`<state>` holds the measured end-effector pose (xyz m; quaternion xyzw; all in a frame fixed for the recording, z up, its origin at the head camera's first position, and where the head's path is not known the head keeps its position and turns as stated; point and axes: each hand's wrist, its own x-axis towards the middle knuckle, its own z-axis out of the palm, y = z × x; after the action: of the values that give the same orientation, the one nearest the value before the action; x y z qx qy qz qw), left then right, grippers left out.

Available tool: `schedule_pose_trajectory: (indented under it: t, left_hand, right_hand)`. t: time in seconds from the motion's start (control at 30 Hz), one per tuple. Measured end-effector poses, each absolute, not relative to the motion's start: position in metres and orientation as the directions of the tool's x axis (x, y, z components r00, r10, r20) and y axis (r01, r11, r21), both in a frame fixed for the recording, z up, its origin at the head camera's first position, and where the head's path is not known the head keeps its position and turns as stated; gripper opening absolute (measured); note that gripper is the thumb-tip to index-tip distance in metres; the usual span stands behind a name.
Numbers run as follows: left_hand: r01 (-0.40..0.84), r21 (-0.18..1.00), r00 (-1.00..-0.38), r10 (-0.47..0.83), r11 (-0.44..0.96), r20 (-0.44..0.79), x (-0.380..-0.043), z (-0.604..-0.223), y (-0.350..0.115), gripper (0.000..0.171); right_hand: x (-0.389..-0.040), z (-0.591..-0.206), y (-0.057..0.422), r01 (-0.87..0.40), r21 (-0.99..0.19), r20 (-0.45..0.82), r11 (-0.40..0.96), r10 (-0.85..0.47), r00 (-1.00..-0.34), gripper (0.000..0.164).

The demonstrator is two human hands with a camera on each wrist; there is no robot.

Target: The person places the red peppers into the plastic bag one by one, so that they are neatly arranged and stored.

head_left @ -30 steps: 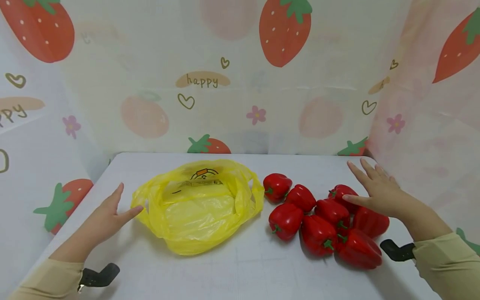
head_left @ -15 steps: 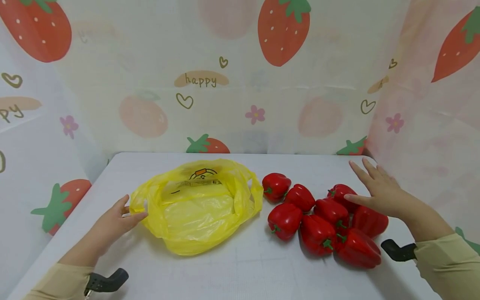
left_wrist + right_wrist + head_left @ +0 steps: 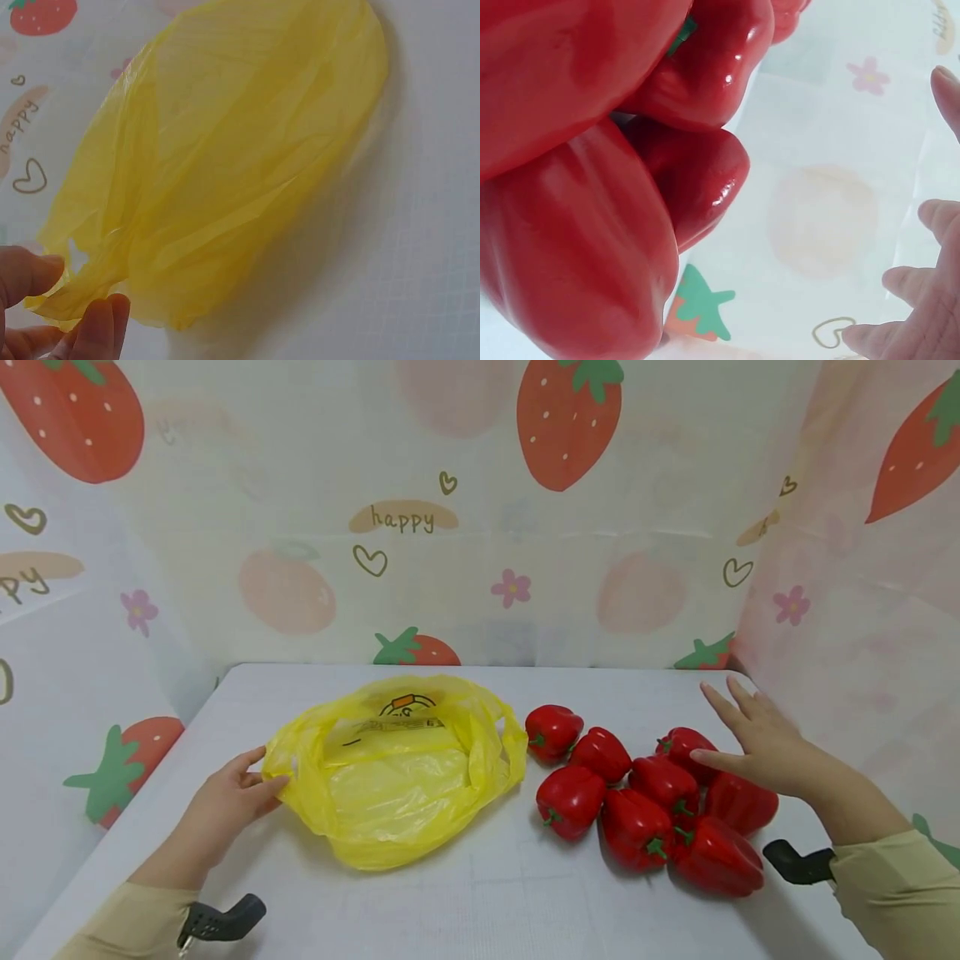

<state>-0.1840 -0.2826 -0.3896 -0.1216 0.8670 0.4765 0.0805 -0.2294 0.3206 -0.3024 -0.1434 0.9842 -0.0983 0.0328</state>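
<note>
A yellow plastic bag point(image 3: 397, 785) lies on the white table with its mouth spread wide toward the head camera. My left hand point(image 3: 228, 797) is at its left side, with thumb and curled fingers around the bag's left handle point(image 3: 71, 300). Several glossy red bell peppers point(image 3: 637, 827) with green stems sit in a cluster to the right of the bag. Over the far right of that cluster hovers my right hand point(image 3: 772, 747), fingers spread and holding nothing. The right wrist view has large peppers point(image 3: 585, 247) at the left and the spread fingertips point(image 3: 911, 285) at the right edge.
The white table point(image 3: 480, 910) is boxed in by fabric walls point(image 3: 480, 568) printed with strawberries, hearts and flowers at the back and both sides. A black wrist mount point(image 3: 225, 920) sticks out beside the left forearm, another point(image 3: 798, 864) beside the right.
My left hand has moved in to the bag's left handle, and its fingers have curled around it. The right hand has hardly moved, and the peppers lie as before.
</note>
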Motion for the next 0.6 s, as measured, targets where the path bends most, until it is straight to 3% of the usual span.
schedule_pose_trajectory:
  t: [0.4, 0.6]
  left_hand:
    - [-0.327, 0.828, -0.943, -0.211, 0.456, -0.256, -0.1909, -0.3937, -0.2795, 0.059]
    - [-0.319, 0.825, -0.946, -0.213, 0.466, -0.245, -0.1916, -0.3941, -0.2777, 0.053]
  right_hand:
    - [-0.2285, -0.3024, 0.3222, -0.269, -0.221, -0.042, 0.937, -0.285, -0.958, 0.100]
    - [-0.2279, -0.3016, 0.3233, -0.276, -0.240, -0.040, 0.931, -0.293, -0.955, 0.099]
